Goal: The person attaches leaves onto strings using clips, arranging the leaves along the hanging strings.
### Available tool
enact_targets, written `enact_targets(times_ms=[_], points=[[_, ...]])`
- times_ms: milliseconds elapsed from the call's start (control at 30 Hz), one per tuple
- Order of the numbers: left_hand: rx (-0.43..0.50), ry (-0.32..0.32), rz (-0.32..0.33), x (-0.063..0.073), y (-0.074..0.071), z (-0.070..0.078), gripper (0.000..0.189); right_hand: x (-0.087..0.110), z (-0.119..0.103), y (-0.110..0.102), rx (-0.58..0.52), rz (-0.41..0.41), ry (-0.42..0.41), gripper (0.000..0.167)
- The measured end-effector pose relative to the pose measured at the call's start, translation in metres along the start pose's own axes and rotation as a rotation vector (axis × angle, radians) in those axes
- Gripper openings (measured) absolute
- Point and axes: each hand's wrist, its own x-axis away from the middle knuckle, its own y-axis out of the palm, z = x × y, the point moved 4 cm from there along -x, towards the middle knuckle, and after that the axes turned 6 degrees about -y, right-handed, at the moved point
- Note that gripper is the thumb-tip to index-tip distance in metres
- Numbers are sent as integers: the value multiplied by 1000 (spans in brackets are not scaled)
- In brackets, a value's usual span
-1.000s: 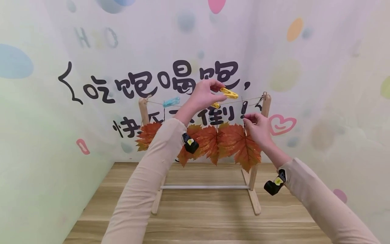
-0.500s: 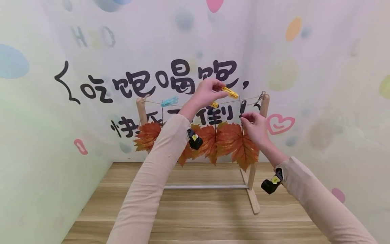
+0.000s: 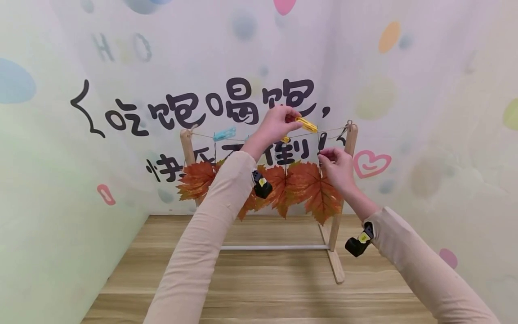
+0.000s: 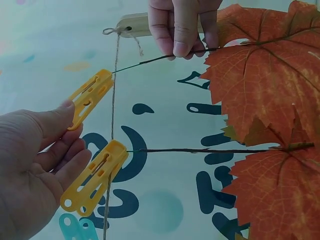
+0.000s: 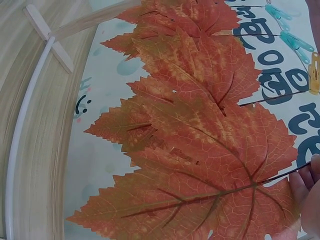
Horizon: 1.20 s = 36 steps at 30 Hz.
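My left hand pinches a yellow clothespin between thumb and fingers, just above the string. In the left wrist view its tip lies at the string, right by the thin end of a leaf stem. Lower down, my right hand pinches that stem, from which the rightmost orange-red maple leaf hangs. Beside it, a second yellow clothespin grips the string and the stem of another maple leaf. The right wrist view shows overlapping leaves and only the fingertips of my right hand.
The string runs between two wooden posts of a stand on a wood-grain table. A white crossbar joins the posts low down. Light blue clothespins hold leaves farther left. A printed backdrop rises behind.
The yellow clothespin in my left hand has tilted and come down to the string at the stem's end. My right hand keeps its pinch on the stem. The head view has shifted slightly.
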Motion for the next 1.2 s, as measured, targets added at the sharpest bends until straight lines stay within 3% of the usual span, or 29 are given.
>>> enact_targets(times_ms=[1200], points=[[-60,-14,5,-2,11,4,24,-1,0,2,3,0,-10,16]])
